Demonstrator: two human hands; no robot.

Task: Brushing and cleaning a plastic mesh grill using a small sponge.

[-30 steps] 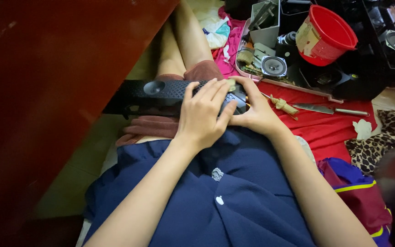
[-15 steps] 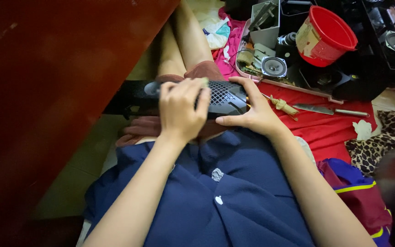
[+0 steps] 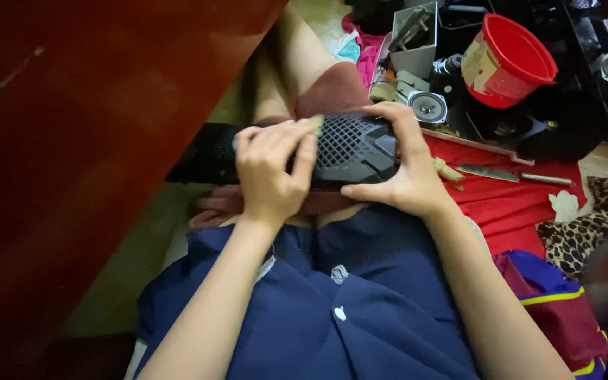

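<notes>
Both hands curled around the black grilled casing (image 3: 350, 148), left hand (image 3: 269, 172) possibly wiping, right hand (image 3: 402, 169) gripping.

Left hand (image 3: 270, 176) and right hand (image 3: 399, 169) gripping a long black speaker (image 3: 350, 148), red bucket (image 3: 508, 60) beyond

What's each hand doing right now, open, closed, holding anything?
Left hand: closed over the long black speaker lying across the lap, with a small tan piece at its fingertips.
Right hand: gripping the speaker's right end.
</notes>
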